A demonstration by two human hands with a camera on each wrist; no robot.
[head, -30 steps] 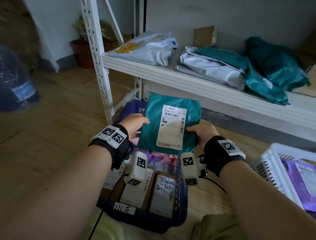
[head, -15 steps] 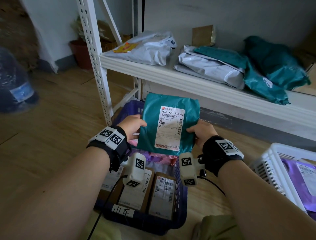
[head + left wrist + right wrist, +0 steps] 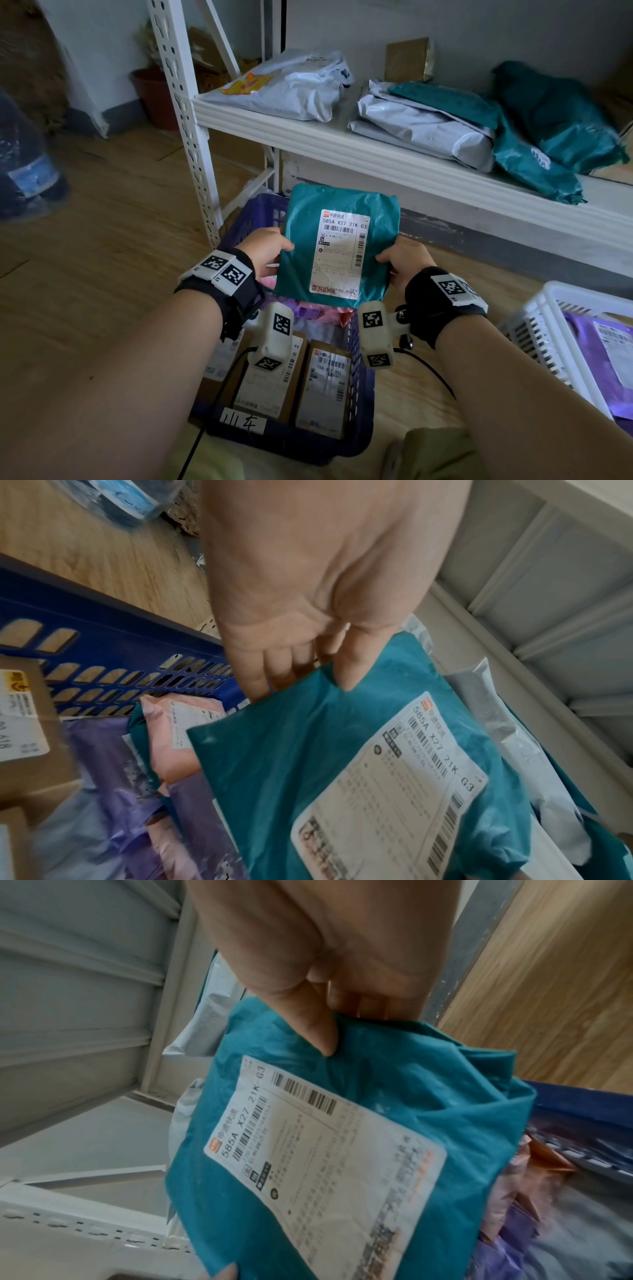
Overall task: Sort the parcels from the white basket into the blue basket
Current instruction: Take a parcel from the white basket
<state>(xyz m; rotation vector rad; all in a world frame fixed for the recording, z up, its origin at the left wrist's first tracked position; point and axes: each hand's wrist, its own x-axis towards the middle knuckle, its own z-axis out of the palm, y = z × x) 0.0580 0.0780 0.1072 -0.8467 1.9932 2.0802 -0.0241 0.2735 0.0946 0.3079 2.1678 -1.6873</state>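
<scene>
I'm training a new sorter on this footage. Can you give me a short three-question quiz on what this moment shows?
1. True or false: only one hand holds the teal parcel.
2. Multiple choice: the teal parcel is held above A) the white basket, B) the blue basket, C) the shelf.
3. Fill in: in the white basket lies a ______ parcel with a label on it.

Key:
1. False: the left hand pinches its left edge and the right hand its right edge.
2. B
3. purple
</scene>
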